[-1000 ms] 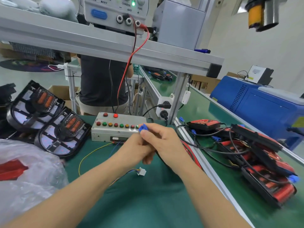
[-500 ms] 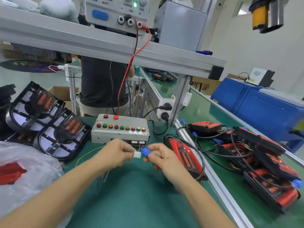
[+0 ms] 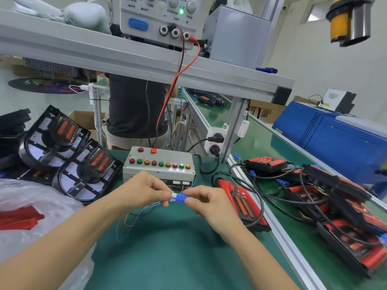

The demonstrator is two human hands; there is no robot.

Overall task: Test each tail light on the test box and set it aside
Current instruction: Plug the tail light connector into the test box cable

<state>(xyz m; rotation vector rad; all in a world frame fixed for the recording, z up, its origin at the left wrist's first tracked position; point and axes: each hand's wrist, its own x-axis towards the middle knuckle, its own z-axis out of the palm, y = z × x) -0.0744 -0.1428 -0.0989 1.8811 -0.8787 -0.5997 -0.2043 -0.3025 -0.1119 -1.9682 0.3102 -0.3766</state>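
A grey test box (image 3: 159, 167) with a row of coloured lamps stands on the green mat; its top red lamp is lit. Just in front of it my left hand (image 3: 144, 190) pinches a white connector (image 3: 173, 196) on thin coloured wires. My right hand (image 3: 206, 200) pinches a blue connector (image 3: 181, 198) pushed against the white one. A red tail light (image 3: 240, 203) lies to the right of my right hand, its black cable looped round it.
Several red tail lights (image 3: 339, 208) with tangled cables are piled on the right bench. Two black-framed lamp units (image 3: 69, 155) lie at left, above a plastic bag (image 3: 31, 218). A power supply (image 3: 159, 19) sits on the overhead shelf. A person stands behind the bench.
My hands dropped from in front of the test box toward the mat. The left hand picked up the white connector, and the blue and white connectors came together.
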